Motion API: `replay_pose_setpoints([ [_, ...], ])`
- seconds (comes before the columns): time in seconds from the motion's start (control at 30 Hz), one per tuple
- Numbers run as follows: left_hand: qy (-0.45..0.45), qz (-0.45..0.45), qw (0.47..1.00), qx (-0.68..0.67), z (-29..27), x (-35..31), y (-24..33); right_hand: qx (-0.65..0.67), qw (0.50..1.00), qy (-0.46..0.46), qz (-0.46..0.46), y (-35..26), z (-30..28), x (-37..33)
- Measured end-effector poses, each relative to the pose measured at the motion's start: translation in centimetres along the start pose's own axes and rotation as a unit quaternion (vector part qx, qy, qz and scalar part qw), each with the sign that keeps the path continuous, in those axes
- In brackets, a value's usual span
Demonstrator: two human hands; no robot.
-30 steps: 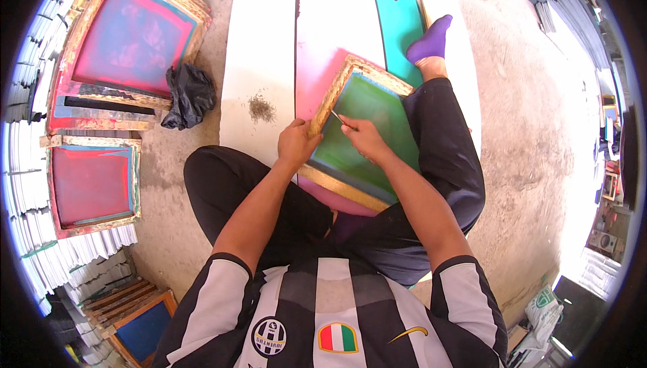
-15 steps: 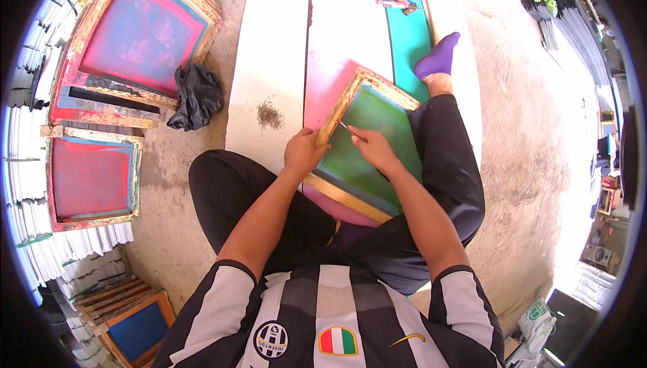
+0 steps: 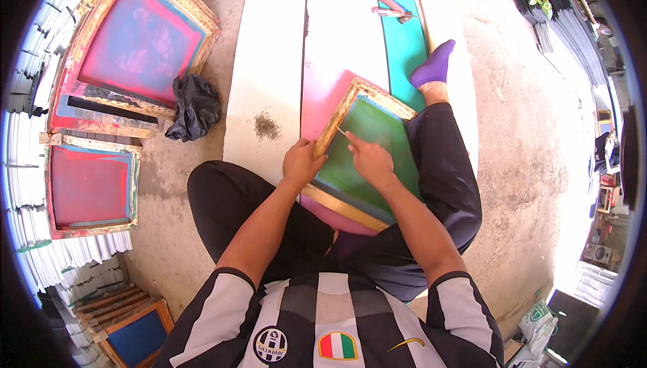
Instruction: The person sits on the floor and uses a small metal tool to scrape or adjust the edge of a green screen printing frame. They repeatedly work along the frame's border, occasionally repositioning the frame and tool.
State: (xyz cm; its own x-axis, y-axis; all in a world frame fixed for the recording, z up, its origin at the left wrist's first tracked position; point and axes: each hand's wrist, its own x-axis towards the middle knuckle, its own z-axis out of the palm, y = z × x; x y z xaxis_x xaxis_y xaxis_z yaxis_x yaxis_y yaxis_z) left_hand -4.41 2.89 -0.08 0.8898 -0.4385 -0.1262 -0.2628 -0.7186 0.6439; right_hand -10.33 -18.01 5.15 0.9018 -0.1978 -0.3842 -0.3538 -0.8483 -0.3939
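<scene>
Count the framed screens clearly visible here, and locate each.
4: green screen under the right hand; pink-and-blue screen, upper left; red screen below that; blue screen, lower left. Others may be hidden or too small to tell.

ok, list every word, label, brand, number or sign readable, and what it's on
Round black-and-white badge on striped shirt: has lettering; I don't copy printed words.
Red-white-green shield, same shirt: no lettering I can make out.
Curved yellow mark, same shirt: a logo, no words.
White bag with green emblem, lower right: any print too small to read.
Green framed mesh: no readable text.
</scene>
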Motion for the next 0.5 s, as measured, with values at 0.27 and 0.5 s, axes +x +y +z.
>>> replay_pose_setpoints([
  [0.27, 0.006, 0.009, 1.0, -0.016, 0.1, 0.0, -0.3, -0.092, 0.994, -0.06, -0.007, -1.9, -2.2, 0.2],
  [0.5, 0.018, 0.015, 1.0, -0.018, 0.9, -0.1, -0.6, 0.035, 0.994, -0.104, -0.019, -0.2, -1.0, 2.5],
])
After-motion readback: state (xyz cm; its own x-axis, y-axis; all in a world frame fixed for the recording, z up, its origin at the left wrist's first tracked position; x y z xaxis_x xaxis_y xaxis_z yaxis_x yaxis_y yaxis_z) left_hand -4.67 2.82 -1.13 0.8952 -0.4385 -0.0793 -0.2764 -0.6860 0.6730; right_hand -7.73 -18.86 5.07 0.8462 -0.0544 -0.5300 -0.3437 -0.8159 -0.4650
